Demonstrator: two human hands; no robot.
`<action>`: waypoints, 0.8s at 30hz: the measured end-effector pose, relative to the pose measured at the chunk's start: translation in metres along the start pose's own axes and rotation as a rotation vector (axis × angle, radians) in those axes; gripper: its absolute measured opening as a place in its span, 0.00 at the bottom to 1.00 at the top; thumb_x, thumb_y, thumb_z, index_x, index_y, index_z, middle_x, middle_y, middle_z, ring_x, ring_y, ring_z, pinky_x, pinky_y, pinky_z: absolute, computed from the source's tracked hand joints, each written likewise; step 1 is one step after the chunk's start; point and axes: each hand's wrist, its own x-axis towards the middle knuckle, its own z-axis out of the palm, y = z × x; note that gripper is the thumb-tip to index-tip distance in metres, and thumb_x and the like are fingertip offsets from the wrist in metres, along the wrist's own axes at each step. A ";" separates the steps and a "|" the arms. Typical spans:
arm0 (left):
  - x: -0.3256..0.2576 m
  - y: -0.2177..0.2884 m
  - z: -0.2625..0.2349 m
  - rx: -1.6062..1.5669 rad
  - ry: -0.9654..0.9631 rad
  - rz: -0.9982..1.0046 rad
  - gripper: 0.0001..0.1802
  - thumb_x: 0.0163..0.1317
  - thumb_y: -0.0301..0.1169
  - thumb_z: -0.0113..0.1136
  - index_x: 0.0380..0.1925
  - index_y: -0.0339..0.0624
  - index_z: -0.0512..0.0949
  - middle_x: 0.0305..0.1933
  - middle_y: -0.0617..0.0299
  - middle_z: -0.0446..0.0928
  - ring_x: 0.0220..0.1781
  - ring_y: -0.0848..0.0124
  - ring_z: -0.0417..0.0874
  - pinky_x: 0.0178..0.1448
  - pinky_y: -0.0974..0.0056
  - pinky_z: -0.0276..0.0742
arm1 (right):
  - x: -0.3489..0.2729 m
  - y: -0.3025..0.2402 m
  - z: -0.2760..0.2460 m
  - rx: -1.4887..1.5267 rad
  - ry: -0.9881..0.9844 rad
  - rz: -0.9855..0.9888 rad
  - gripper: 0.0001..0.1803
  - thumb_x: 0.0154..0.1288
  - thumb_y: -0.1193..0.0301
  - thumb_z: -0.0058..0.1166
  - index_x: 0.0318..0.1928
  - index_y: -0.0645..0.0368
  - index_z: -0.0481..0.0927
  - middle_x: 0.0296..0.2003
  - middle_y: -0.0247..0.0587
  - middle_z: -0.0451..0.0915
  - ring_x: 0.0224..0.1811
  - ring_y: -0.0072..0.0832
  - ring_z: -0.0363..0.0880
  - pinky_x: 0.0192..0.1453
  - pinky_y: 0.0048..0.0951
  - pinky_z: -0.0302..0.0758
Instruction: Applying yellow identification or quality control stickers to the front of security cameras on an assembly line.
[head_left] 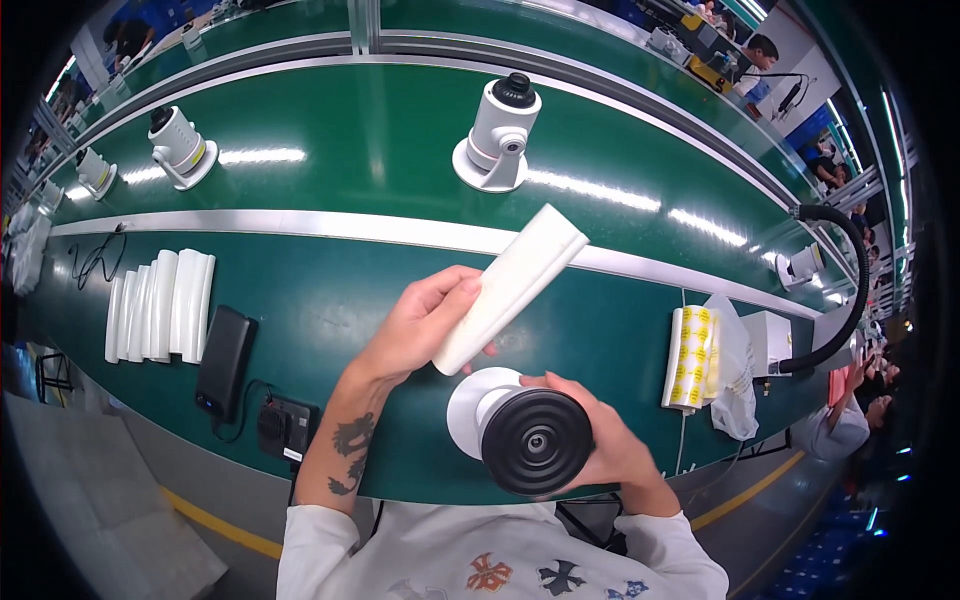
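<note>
The camera (522, 430), white with a round black ribbed front, sits in the right hand (610, 445) just above the near edge of the desk (330, 300), its white base turned toward the belt. The fingers (560, 385) of that hand wrap around its body and clamp it from the side. The left hand (420, 320) holds a curved white sleeve (510, 285) slanting up and away, thumb and fingers closed on its lower end, which nearly touches the camera's base.

The camera looks the likeliest thing to slip: it is gripped from one side only, close to the desk's edge, and a loosened hold would send it toward the lap or floor. The sleeve is held only at one end, so a knock could twist it free.

On the green belt (380, 140) beyond the metal rail stand a second camera (497, 135) and a third (180, 148), well apart from the hands. A stack of white sleeves (160, 305) lies to the left, a black power bank (223, 362) beside it with its cable. To the right sit a roll of yellow stickers (692, 355), a plastic bag (735, 385) and a black hose (850, 290). Nothing lies between the hands.
</note>
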 end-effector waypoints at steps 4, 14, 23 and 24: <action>0.013 0.005 0.009 0.089 -0.049 -0.063 0.17 0.72 0.38 0.48 0.51 0.36 0.72 0.36 0.62 0.78 0.32 0.76 0.81 0.29 0.70 0.79 | 0.022 0.009 -0.028 0.528 0.416 0.170 0.52 0.46 0.62 0.74 0.68 0.66 0.58 0.59 0.54 0.71 0.65 0.42 0.67 0.65 0.38 0.67; 0.031 0.009 0.010 -0.003 -0.052 -0.004 0.18 0.67 0.34 0.57 0.53 0.35 0.71 0.43 0.60 0.79 0.40 0.79 0.81 0.42 0.72 0.77 | 0.089 0.019 -0.057 0.464 0.356 0.140 0.39 0.54 0.85 0.63 0.66 0.66 0.60 0.50 0.49 0.78 0.49 0.30 0.80 0.52 0.30 0.80; 0.049 -0.010 -0.001 0.100 0.251 0.069 0.19 0.70 0.42 0.53 0.47 0.36 0.72 0.37 0.62 0.81 0.39 0.77 0.80 0.46 0.71 0.75 | 0.108 0.031 -0.051 0.217 0.375 0.096 0.29 0.59 0.81 0.60 0.61 0.66 0.68 0.42 0.43 0.80 0.44 0.22 0.80 0.44 0.22 0.79; 0.048 -0.014 0.001 0.224 0.213 0.180 0.22 0.65 0.42 0.60 0.48 0.35 0.70 0.38 0.59 0.81 0.40 0.75 0.81 0.46 0.69 0.75 | 0.108 0.034 -0.049 0.221 0.373 0.101 0.29 0.59 0.81 0.60 0.61 0.66 0.68 0.42 0.43 0.80 0.44 0.22 0.80 0.44 0.22 0.79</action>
